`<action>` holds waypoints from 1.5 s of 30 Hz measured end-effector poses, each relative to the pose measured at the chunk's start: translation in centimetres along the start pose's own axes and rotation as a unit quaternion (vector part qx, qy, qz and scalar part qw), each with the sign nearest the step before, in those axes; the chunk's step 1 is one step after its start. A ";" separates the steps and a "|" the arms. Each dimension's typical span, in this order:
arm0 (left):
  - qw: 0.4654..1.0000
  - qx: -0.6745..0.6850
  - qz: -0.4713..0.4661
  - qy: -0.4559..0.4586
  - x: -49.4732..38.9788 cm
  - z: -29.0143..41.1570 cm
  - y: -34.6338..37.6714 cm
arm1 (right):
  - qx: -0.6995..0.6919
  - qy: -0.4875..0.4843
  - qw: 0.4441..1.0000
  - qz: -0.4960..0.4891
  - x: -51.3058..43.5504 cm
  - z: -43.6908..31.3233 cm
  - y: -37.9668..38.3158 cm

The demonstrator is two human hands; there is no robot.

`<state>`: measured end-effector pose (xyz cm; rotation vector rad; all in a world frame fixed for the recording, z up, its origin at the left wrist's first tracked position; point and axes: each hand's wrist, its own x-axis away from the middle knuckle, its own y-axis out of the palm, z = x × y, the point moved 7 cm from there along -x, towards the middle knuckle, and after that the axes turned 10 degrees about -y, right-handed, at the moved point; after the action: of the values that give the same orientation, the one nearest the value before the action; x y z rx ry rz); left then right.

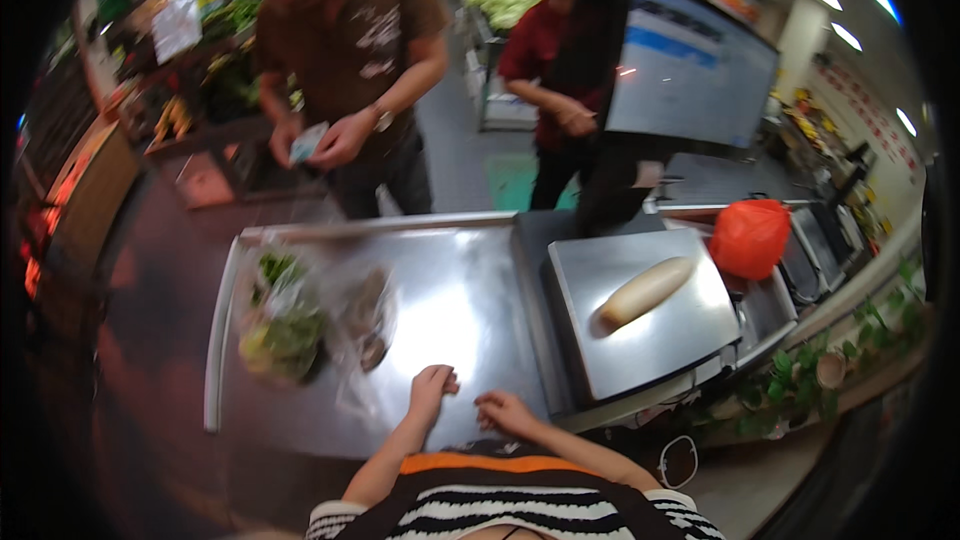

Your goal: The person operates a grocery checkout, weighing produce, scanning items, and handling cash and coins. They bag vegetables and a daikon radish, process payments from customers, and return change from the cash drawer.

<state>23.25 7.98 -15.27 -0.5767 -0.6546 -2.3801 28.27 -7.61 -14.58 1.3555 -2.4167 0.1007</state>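
Observation:
Over the near part of the stainless steel counter [480, 270], my left hand [436, 384] and my right hand [504, 414] are held a little apart, loosely curled, with nothing seen in them. A clear plastic bag of leafy greens [281, 341] lies on the counter's left side. Beside it, nearer to my left hand, is another clear bag [367, 315] with brownish contents that I cannot make out. To the right of my right hand, a white daikon radish [649, 291] rests slantwise on the metal plate of a scale [652, 360].
Across the counter a person in a brown shirt [337, 52] holds a banknote-like paper [307, 142]. Another person in red [532, 52] stands behind a monitor [690, 67]. A red plastic bag [750, 238] sits beyond the scale; potted plants [787, 382] line the right side.

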 end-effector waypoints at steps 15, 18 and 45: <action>0.972 0.131 -0.045 0.189 -0.4 18.1 1.6 | -0.023 -0.062 0.997 -0.047 3.1 -5.4 2.1; 0.959 0.177 -0.059 0.214 -0.3 20.8 0.8 | -0.013 -0.057 0.997 -0.059 3.2 -5.2 2.4; 0.922 0.369 -0.038 0.112 -12.5 26.8 -6.0 | 0.167 -0.219 0.958 -0.083 14.2 -22.2 -2.8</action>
<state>34.95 32.83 -2.82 0.0511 -1.3797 -1.9967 30.09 -15.34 10.73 1.8983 -2.7170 0.1914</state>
